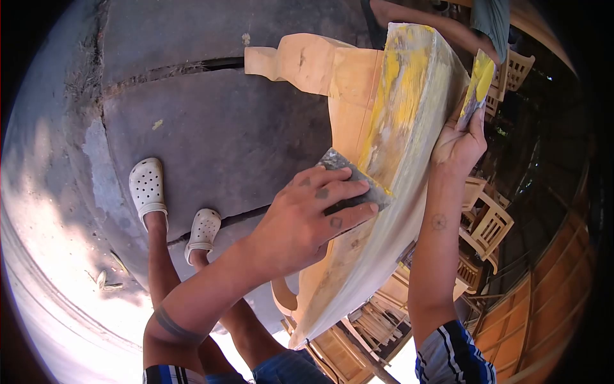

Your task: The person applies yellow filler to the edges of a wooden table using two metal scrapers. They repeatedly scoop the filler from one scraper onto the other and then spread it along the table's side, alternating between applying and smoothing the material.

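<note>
A pale wooden furniture piece (358,83) stands before me, its long upper edge smeared with yellow filler (400,96). My left hand (313,214) presses a grey piece of sandpaper (336,163) flat against that edge. My right hand (459,142) holds a small flat scraper (478,86) coated with yellow filler, its tip resting against the far side of the same edge.
Grey concrete floor (211,121) with a crack lies below. My feet in white clogs (148,185) stand on it. Wooden chairs (489,224) and slatted pieces are stacked to the right. Another person's arm (441,25) reaches in at the top.
</note>
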Motion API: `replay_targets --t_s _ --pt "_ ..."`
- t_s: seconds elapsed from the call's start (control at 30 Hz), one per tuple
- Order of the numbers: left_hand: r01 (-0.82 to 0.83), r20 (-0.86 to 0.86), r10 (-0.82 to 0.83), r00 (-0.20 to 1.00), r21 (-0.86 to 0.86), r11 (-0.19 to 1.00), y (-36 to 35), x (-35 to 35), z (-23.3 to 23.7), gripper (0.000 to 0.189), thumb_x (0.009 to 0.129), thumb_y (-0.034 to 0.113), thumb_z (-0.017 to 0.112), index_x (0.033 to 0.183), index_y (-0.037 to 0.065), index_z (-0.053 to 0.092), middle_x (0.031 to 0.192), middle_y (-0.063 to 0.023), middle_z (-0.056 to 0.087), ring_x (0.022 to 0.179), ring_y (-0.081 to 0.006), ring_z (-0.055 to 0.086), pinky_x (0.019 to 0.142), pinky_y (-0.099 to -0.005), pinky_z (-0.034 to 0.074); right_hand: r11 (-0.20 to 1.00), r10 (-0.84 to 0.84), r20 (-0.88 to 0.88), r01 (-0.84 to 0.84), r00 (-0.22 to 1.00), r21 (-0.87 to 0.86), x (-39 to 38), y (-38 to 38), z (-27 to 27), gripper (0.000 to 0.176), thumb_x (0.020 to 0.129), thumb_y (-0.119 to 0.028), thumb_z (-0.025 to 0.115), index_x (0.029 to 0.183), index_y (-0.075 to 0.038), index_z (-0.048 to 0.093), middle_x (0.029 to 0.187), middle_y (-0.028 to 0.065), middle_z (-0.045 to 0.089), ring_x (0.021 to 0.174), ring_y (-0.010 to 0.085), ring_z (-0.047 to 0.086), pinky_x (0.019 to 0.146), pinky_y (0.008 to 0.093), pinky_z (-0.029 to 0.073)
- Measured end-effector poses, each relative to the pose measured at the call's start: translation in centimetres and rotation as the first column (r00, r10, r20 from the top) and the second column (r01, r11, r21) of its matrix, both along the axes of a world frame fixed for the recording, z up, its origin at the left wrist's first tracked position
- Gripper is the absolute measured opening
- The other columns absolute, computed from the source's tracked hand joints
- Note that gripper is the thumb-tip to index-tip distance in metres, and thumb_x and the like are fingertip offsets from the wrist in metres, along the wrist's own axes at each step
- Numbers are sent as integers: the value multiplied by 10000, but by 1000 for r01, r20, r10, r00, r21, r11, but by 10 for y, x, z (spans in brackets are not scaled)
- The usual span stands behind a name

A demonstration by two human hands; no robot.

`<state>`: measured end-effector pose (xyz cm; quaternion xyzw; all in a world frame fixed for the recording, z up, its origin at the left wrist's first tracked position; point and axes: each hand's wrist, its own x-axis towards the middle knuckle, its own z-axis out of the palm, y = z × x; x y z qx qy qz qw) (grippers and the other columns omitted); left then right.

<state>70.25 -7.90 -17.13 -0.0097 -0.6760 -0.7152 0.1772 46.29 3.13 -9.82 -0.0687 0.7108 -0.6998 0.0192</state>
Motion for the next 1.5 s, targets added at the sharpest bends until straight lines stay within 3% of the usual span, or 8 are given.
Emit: replay_targets --t_s 0.13,0.33,0.53,0.63,1.07,1.17,1.3,1.5 --pt "16 -14 -14 1000 168 986 3 17 -5 659 547 -185 538 1136 104 605 1193 -75 565 1114 -302 538 950 -431 432 1000 -6 2 6 1000 17 1 -2 0 373 964 -71 341 1287 115 333 1288 220 440 1171 280 488 1008 352 429" --pt "-280 -31 280 960 -14 960 13 -41 -9 684 559 -181 528 1180 101 577 1201 -78 562 1139 -307 518 971 -440 422 1000 7 9 -7 1000 6 -1 0 0 380 962 -74 350 1298 104 334 1276 201 456 1147 270 505 993 348 438" --pt "93 9 -93 996 -32 995 -13 20 -11 701 548 -179 508 1194 85 569 1208 -90 565 1142 -307 521 968 -421 426 999 -16 6 16 1000 -32 -3 -1 1 378 959 -67 359 1298 98 331 1256 199 470 1137 266 512 995 356 440" --pt "-115 58 108 992 133 984 -59 -32 -13 682 540 -186 471 1158 76 592 1196 -96 577 1101 -313 553 957 -381 438 999 -10 30 11 999 -44 1 2 1 358 958 -70 367 1281 82 355 1229 174 495 1106 240 529 966 346 448" --pt "281 26 -284 959 77 957 16 41 4 642 574 -191 491 1117 120 629 1205 -75 575 1136 -307 531 969 -391 420 997 34 -22 -35 999 -72 -1 3 -1 352 949 -52 389 1278 66 348 1261 167 472 1137 247 512 984 351 429" --pt "23 79 -60 995 402 915 -11 14 -7 642 570 -198 445 1129 69 613 1223 -110 563 1145 -311 527 986 -380 400 996 62 -48 -65 997 -68 -4 3 -2 348 949 -57 395 1273 63 354 1264 165 471 1137 244 512 987 353 428" --pt "-141 1 146 989 256 956 -48 -57 -31 651 574 -205 381 1142 31 593 1194 -125 581 1150 -299 528 982 -343 401 1000 18 7 -18 1000 -7 -1 2 1 316 949 -72 373 1251 17 402 1203 110 531 1082 181 542 931 315 448" --pt "-13 -44 21 999 163 986 -27 -47 -32 674 553 -228 410 1118 70 623 1162 -89 597 1144 -286 532 976 -365 426 997 49 -14 -50 999 -59 -1 1 0 307 952 -84 385 1238 26 411 1175 115 540 1064 187 547 890 311 455"
